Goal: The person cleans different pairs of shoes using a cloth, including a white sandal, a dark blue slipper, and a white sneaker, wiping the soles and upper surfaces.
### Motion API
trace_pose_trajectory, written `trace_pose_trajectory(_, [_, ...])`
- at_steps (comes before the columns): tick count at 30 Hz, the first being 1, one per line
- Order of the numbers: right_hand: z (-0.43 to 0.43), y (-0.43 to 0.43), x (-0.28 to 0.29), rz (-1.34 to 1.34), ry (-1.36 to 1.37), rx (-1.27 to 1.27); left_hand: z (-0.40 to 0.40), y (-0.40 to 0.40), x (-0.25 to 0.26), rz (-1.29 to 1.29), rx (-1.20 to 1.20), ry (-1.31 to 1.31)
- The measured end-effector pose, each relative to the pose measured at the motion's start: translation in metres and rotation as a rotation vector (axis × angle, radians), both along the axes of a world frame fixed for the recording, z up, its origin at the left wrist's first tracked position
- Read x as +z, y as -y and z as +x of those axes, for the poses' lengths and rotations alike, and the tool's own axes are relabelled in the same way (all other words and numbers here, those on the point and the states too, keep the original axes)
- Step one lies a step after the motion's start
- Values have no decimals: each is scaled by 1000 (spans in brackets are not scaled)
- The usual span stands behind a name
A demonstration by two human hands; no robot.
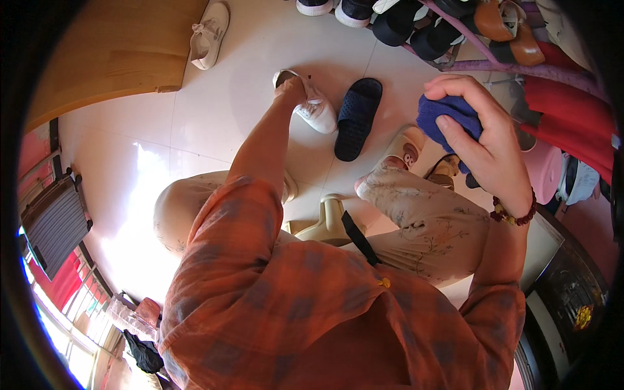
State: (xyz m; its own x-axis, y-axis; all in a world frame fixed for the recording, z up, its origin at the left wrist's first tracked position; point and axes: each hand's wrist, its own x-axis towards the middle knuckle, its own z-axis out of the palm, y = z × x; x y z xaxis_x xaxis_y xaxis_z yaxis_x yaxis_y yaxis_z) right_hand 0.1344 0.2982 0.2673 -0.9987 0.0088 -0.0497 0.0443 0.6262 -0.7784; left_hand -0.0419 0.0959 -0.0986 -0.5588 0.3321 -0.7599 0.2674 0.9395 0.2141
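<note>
My left hand [291, 91] is at the opening of a white lace-up shoe [319, 114] on the tiled floor. Its fingers are partly hidden at the shoe's collar. A bunched blue cloth [446, 117] is held between the thumb and fingers of my right hand [487, 131], raised at the right. Just right of the white shoe lies a dark blue slide sandal [359, 119]. Another pale lace-up shoe [210, 36] stands farther off, beside a wooden panel.
The wooden panel [122, 53] fills the upper left. A pink-framed rack [526, 68] with several shoes spans the upper right, with red fabric [570, 109] beside it. Below me is a beige plastic stool [331, 222]; a pink container [542, 168] stands at the right.
</note>
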Motion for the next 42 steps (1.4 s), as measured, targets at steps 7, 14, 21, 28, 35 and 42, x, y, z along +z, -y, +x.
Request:
trace_pose_trajectory(7, [-1,8,1,-51,61,69,-24,63,3,491,-411,14])
trace_pose_trajectory(14, [1,12,-4,-58,42,-43,0,43,138,1419,977,968])
trace_pose_trajectory(21, [-18,36,-7,172,-859,-196,81,16,265,1974,988,1351])
trace_pose_trajectory(28, [-9,42,-4,308,-856,-246,132,2,310,1745,1007,612])
trace_pose_trajectory(35, [-12,88,-5,77,-910,52,150,-9,298,1531,612,-29])
trace_pose_trajectory(42, [-30,18,-7,543,-938,-222,162,-11,317,1522,738,162])
